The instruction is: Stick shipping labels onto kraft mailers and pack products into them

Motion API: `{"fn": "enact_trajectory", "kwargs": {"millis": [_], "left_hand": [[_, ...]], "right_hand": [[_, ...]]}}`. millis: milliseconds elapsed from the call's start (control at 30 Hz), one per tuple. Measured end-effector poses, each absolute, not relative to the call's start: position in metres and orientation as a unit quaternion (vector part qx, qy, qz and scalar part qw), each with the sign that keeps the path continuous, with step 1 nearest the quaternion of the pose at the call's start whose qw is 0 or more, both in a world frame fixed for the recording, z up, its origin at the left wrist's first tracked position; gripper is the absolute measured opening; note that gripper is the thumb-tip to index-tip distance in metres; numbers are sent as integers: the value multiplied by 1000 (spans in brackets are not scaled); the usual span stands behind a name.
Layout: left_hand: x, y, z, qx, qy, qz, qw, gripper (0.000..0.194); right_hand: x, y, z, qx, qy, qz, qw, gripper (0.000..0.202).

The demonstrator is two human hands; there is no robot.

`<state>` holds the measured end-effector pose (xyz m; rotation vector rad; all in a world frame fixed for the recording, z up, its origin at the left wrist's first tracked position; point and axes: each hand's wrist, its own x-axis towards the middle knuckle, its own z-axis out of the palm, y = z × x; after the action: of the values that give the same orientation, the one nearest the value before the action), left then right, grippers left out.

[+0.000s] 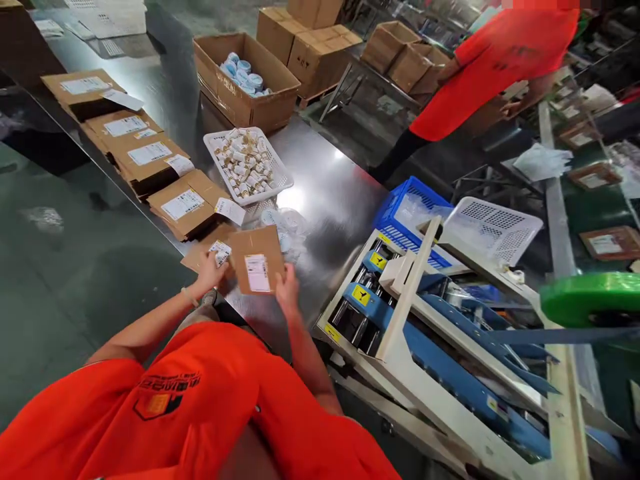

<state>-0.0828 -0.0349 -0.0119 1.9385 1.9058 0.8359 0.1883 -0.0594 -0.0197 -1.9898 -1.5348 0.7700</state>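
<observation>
My right hand [287, 288] grips the right edge of a flat brown cardboard box [242, 256] with a white printed label [257, 273]. The box is tilted up in front of me, above the near edge of the steel table. My left hand [212, 272] is closed at the box's left side, its fingers around a small printed white slip [221, 251]; whether they also touch the box I cannot tell. Beneath that hand lies more flat brown cardboard [194, 257]. Just beyond it is a stack of labelled flat boxes [200, 183] with a white slip [230, 211] on top.
More labelled flat-box stacks [150, 137] line the left table edge. A white basket [286, 179] holds small white-and-gold bottles. Behind it, an open carton [235, 107] contains blue-white round packs. A roller machine [370, 293], blue crate [385, 227] and green tape roll [590, 300] are right. A co-worker [495, 73] stands beyond.
</observation>
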Motion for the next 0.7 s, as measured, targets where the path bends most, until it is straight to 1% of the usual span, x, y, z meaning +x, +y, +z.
{"fn": "enact_trajectory", "kwargs": {"millis": [67,100,133,200,233,267,333,400,500,567,633,700], "left_hand": [[-60,-35,7,714,616,315,109,58],[-46,-33,18,761,563,302,108,59],[-33,-30,28,815,498,267,129,55],[-11,-22,45,875,404,148,221,36],[-2,-18,50,877,387,89,271,30],[5,-14,53,866,387,41,315,31],[12,-6,53,836,408,-12,367,37],[16,2,50,818,432,-21,378,39],[29,12,45,803,468,-20,369,41],[46,13,44,807,472,-11,354,42],[71,7,45,826,448,1,343,42],[99,-2,47,850,403,10,338,39]], "right_hand": [[233,-77,-2,-724,-627,181,223,39],[251,-86,3,-713,-657,144,198,38],[264,-94,6,-697,-687,118,168,36],[283,-106,5,-657,-739,100,114,35],[289,-110,3,-635,-760,98,98,35],[294,-112,0,-615,-777,97,92,36],[301,-113,-6,-584,-799,97,105,39],[304,-115,-11,-565,-809,90,136,45],[295,-133,-22,-571,-802,59,167,49],[280,-154,-30,-581,-795,49,170,49],[264,-170,-35,-578,-795,65,171,48],[256,-174,-34,-577,-789,106,183,44]]}}
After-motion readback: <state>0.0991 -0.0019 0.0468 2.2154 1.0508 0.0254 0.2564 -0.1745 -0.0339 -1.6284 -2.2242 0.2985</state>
